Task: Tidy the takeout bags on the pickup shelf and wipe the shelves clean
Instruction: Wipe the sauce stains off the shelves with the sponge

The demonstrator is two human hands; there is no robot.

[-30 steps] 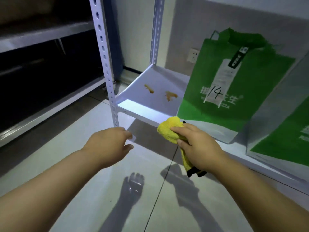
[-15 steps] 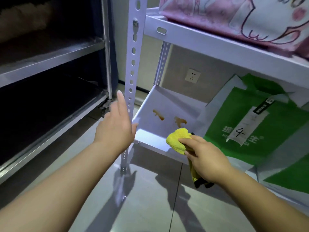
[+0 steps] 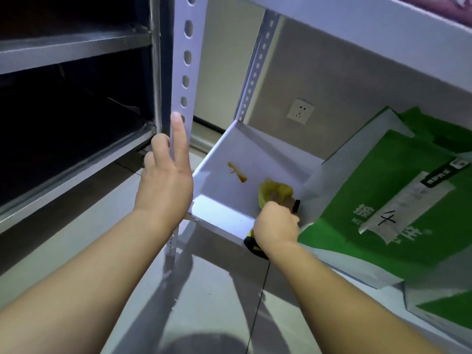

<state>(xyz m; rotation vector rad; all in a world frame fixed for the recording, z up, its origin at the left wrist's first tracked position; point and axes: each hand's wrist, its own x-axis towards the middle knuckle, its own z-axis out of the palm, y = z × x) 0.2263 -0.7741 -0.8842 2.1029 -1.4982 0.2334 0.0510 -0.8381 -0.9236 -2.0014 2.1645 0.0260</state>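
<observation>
My right hand point(image 3: 277, 224) grips a yellow cloth point(image 3: 274, 192) and presses it onto the white bottom shelf point(image 3: 224, 213), just right of an orange-brown sauce stain point(image 3: 237, 171). The cloth covers the spot where a second stain lay. A green and white takeout bag point(image 3: 388, 198) with a handwritten number label leans on the shelf, touching my right hand's far side. My left hand point(image 3: 166, 180) rests flat against the white perforated front post point(image 3: 181, 72), fingers stretched up along it.
A second green bag point(image 3: 449, 307) lies at the lower right. The upper white shelf point(image 3: 370, 29) overhangs the work spot. A dark metal rack point(image 3: 76, 98) stands to the left. A wall socket point(image 3: 300, 114) sits behind the shelf. Grey tiled floor point(image 3: 217, 290) lies below.
My right hand pushed the cloth onto the shelf over the right-hand stain. My left hand slid up against the front post. The view came closer to the shelf.
</observation>
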